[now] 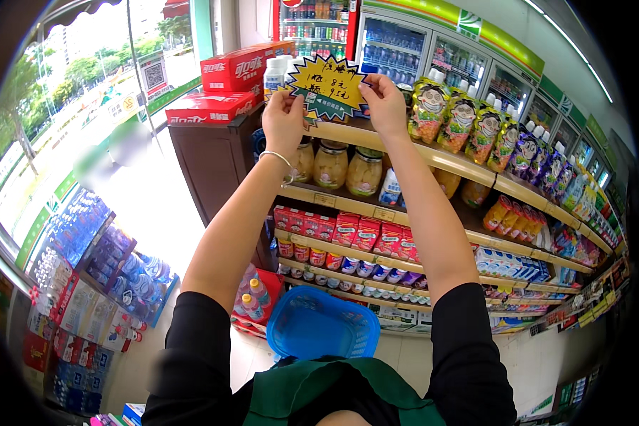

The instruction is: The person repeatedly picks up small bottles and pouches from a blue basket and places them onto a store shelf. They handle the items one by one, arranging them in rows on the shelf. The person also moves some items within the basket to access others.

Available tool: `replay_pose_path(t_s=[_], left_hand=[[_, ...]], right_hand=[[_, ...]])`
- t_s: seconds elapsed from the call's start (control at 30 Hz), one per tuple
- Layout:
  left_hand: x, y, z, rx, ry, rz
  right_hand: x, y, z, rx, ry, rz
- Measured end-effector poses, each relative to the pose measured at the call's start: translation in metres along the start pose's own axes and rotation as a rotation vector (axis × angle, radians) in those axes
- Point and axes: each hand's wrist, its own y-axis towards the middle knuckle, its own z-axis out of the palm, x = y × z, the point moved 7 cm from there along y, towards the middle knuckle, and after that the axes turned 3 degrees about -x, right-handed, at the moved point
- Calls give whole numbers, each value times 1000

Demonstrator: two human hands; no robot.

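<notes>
Starburst price card (328, 86), yellow over green with dark handwriting, is pinched at its side edges by the left hand (284, 117) and right hand (385, 105) before stocked shop shelves (358, 206). From left: bright glass window (71, 78), clear plastic bottles (71, 227), red printed cartons (238, 71) atop a brown cabinet (209, 167), blue basket (334, 346) on pale floor (399, 355), round glass jars (330, 167), glossy spouted pouches (428, 110).

Flat spiky yellow-green card (326, 82) btwn bare L hand (284, 117) & bare R hand (385, 103), in front of long beige top shelf (453, 157); squat clear glass jars (331, 165) on next shelf down (355, 206); yellow spouted plastic pouches (430, 110) on top shelf, R of R hand; red cardboard boxes (209, 108) on brown boxy cabinet (209, 167), L of L hand; blue plastic basket (319, 319) well below card
</notes>
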Motion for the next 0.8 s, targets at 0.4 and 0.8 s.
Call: replay_pose_path(t_s=[0.4, 0.8], left_hand=[[-22, 64, -174, -403, 335, 39], [-10, 67, -167, 39, 1133, 515]], right_hand=[[13, -19, 204, 134, 156, -138], [-16, -9, 271, 92, -507, -232]])
